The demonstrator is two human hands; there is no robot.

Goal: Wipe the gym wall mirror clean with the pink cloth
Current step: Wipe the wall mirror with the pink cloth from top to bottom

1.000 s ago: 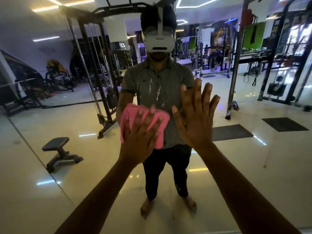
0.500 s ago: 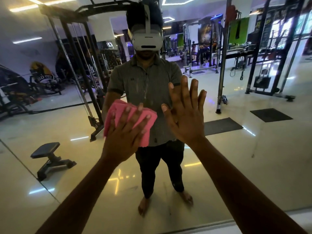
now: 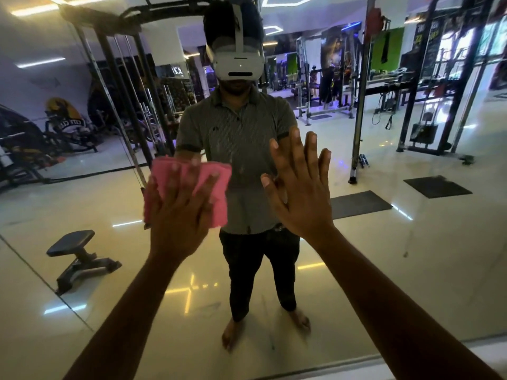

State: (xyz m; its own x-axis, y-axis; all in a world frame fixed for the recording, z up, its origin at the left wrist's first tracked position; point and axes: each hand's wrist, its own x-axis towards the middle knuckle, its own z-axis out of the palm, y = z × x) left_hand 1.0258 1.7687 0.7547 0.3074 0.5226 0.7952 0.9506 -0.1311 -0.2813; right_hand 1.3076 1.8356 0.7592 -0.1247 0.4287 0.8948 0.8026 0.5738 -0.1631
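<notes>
Cloth [image 3: 211, 185] is pink, soft-looking and bunched into a rough rectangle with folds at its top edge; it lies flat against the mirror [image 3: 411, 283], at about chest height of the reflected person. Left hand [image 3: 178, 212] covers the cloth's middle and lower part, fingers straight and spread a little, pressing it to the glass; pink shows above the fingertips and to the right of them, plus a narrow strip at the hand's left edge. Right hand [image 3: 301, 193] sits just beside it, apart from the cloth, palm flat on the bare glass with fingers straight and slightly fanned, thumb out to the left. Mirror surface is a large wall pane reflecting pale glossy floor, a black cable rack [image 3: 109, 78], a small black bench [image 3: 76, 256] and dark floor mats [image 3: 359, 204]; faint whitish streaks and specks show on the glass over the reflected shirt. Lower half of the cloth is hidden under the left hand, so its full outline cannot be told. Motion blur softens the left fingertips and the cloth's edges. Both forearms run out of view at the bottom. Mirror's bottom edge shows only at lower right; its other edges fall outside the view.
</notes>
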